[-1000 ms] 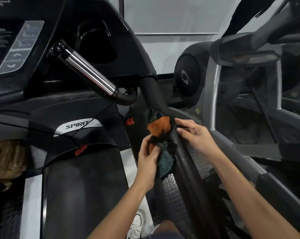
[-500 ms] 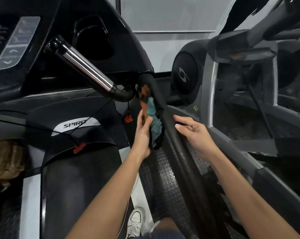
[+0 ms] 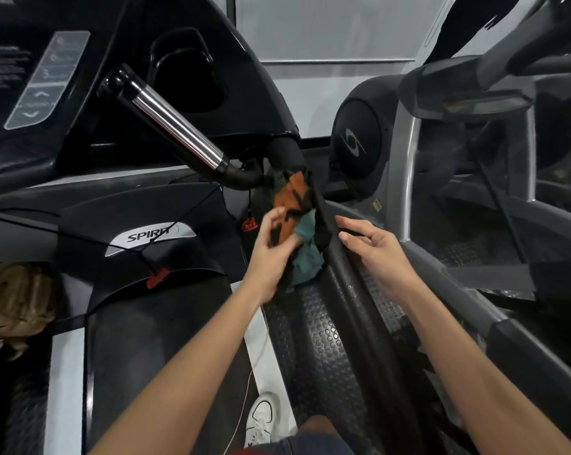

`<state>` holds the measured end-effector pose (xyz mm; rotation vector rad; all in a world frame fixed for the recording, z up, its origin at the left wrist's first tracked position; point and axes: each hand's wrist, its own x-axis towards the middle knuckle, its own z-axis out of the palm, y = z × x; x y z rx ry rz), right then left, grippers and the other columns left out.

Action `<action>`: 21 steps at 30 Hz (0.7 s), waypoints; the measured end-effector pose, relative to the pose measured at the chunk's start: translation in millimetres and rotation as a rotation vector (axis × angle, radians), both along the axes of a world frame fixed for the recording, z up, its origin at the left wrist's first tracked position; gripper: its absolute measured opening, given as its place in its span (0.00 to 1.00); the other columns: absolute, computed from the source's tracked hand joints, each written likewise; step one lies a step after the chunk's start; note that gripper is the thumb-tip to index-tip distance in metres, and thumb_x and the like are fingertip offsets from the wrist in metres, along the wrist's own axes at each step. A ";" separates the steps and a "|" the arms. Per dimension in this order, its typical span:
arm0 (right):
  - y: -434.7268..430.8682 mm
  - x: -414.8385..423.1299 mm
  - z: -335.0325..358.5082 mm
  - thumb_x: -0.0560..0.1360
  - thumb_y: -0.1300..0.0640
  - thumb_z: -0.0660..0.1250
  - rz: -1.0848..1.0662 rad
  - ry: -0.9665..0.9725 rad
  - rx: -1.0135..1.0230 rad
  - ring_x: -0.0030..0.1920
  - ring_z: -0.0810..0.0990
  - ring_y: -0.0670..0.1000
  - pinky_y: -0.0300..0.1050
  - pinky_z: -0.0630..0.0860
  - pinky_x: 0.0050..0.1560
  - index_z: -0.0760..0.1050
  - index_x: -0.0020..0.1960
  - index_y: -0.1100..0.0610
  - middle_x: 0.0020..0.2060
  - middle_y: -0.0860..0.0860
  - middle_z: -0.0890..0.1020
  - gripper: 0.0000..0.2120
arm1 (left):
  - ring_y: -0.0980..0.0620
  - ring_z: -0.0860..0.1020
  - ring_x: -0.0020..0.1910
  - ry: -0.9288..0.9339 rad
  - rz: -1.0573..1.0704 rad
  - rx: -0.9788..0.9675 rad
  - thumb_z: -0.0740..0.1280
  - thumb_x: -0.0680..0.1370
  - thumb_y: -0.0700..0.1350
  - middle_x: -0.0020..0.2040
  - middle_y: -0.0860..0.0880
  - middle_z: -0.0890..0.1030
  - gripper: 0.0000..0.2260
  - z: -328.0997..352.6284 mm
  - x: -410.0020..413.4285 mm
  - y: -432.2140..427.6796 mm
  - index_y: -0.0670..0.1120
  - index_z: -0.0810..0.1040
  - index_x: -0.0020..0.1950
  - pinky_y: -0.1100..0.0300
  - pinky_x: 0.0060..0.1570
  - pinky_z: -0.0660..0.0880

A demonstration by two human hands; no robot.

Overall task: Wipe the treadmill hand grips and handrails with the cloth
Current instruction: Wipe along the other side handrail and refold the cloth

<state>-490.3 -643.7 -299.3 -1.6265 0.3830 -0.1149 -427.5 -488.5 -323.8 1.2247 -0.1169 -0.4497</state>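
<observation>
Cloth [image 3: 292,205] clamped in left hand [image 3: 271,254] grip against handrail [image 3: 359,290]; right hand [image 3: 379,254] fingers apart, empty; badge [image 3: 149,236] reads SPIRIT.

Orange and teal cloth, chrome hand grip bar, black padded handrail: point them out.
Orange and teal cloth [image 3: 290,195], head view, orange patch.
Chrome hand grip bar [image 3: 175,126], head view, mid shaft.
Black padded handrail [image 3: 285,152], head view, upper end.
</observation>
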 end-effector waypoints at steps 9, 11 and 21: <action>-0.4 -5.3 -3.0 0.75 0.67 0.64 -0.015 0.000 -0.044 0.52 0.79 0.49 0.43 0.74 0.58 0.79 0.50 0.50 0.55 0.53 0.80 0.13 | 0.62 0.74 0.57 -0.257 0.074 0.172 0.70 0.71 0.38 0.57 0.49 0.75 0.17 -8.6 -28.3 5.3 0.58 0.75 0.53 0.68 0.58 0.70; 0.1 -9.2 -2.5 0.75 0.70 0.61 -0.056 0.012 0.018 0.45 0.80 0.50 0.49 0.75 0.54 0.79 0.46 0.54 0.50 0.58 0.80 0.13 | 0.68 0.72 0.54 -0.411 0.025 0.240 0.69 0.68 0.40 0.54 0.52 0.72 0.16 -7.3 -48.1 10.4 0.58 0.76 0.50 0.74 0.55 0.67; -4.7 -35.7 -2.9 0.76 0.63 0.65 0.013 0.051 -0.044 0.46 0.79 0.36 0.28 0.73 0.45 0.76 0.57 0.50 0.51 0.39 0.79 0.13 | 0.57 0.65 0.62 -0.560 0.052 0.484 0.67 0.75 0.36 0.59 0.49 0.64 0.18 14.2 14.7 -7.6 0.43 0.74 0.65 0.82 0.60 0.55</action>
